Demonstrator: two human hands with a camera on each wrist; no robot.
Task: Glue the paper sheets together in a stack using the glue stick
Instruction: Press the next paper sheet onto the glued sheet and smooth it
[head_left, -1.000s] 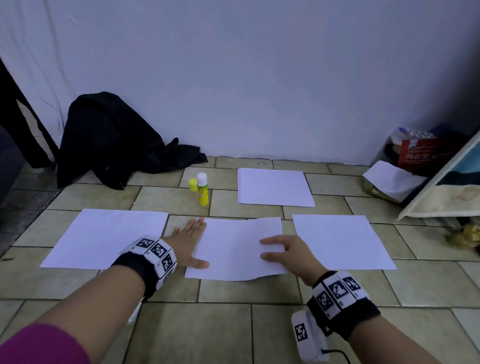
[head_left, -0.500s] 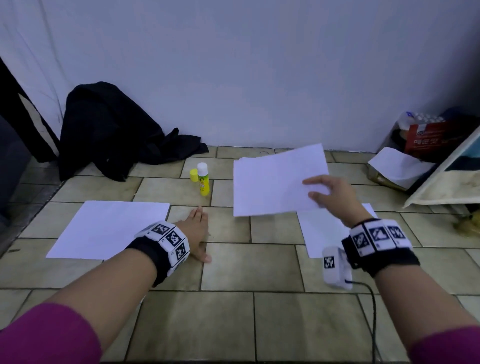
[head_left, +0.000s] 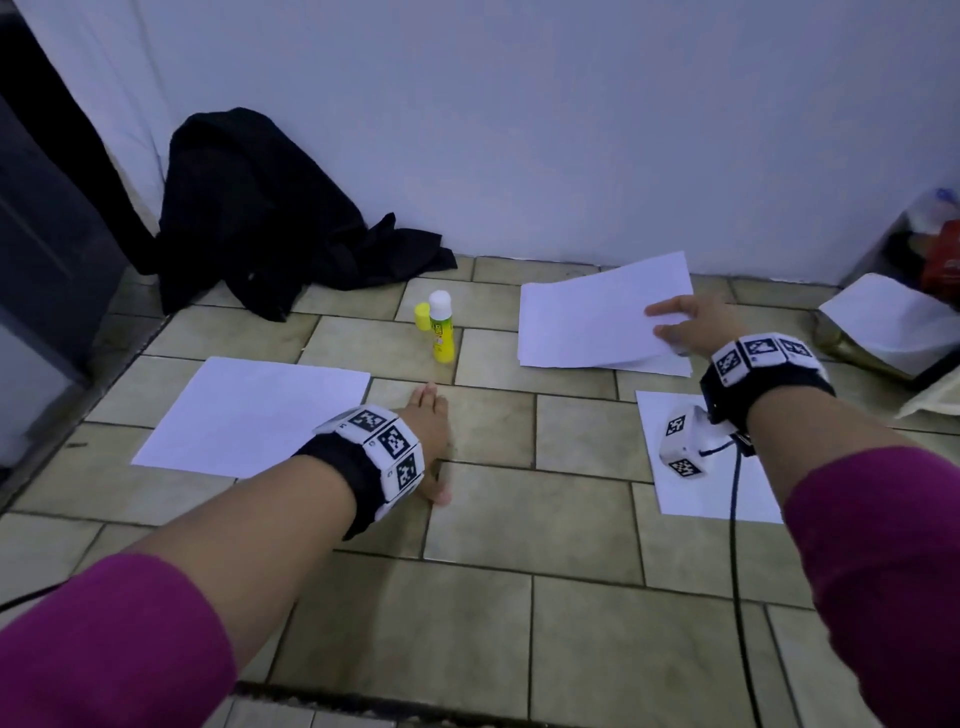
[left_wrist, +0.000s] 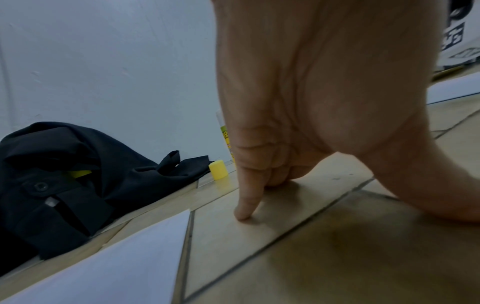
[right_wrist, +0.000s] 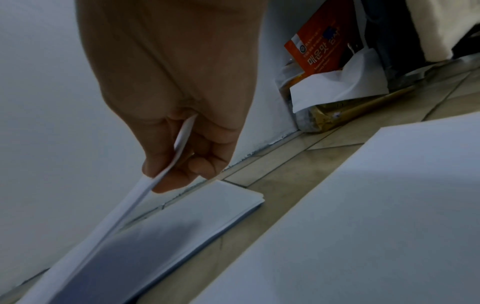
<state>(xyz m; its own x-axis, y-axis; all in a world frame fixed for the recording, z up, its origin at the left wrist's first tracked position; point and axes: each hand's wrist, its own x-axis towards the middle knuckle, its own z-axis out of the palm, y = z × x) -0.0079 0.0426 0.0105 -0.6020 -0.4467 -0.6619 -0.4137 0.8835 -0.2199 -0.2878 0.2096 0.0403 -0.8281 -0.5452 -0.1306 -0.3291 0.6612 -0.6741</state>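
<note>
Pinched between thumb and fingers (right_wrist: 179, 176) of the right hand (head_left: 696, 325): one edge of a white sheet (head_left: 597, 312), upper right of the head view, lifted at the held side and slanting down to the paper stack (head_left: 670, 366) on the tiled floor (head_left: 519, 649). Seen edge-on in the right wrist view, curving from the curled fingers toward the lower left, with the stack's corner (right_wrist: 233, 197) lying flat just beneath.

Spread flat on the tiles at centre frame: left hand (head_left: 428, 441), fingers straight and close together, tips (left_wrist: 244, 214) pressing bare floor, thumb out to the side. Holding nothing.

Upright just beyond the left hand: glue stick (head_left: 441, 327), yellow body, white top, uncapped. Touching or just beside its left side, the yellow cap (head_left: 422, 316), standing on the floor; partly hidden behind the fingers in the left wrist view, cap (left_wrist: 218, 169) plain to see.

Lying flat at left of centre: a second loose sheet (head_left: 249, 410), its corner near the left wrist. At lower right, a third sheet (head_left: 691, 499), partly covered by the right wrist camera (head_left: 685, 439) and its cable (head_left: 735, 545).

Heaped against the white wall (head_left: 519, 130) at upper left: black cloth (head_left: 249, 218). At the far right edge: an orange packet (right_wrist: 317, 47) and crumpled white paper (head_left: 883, 317) over a bag. Nothing between the held sheet and the stack.
</note>
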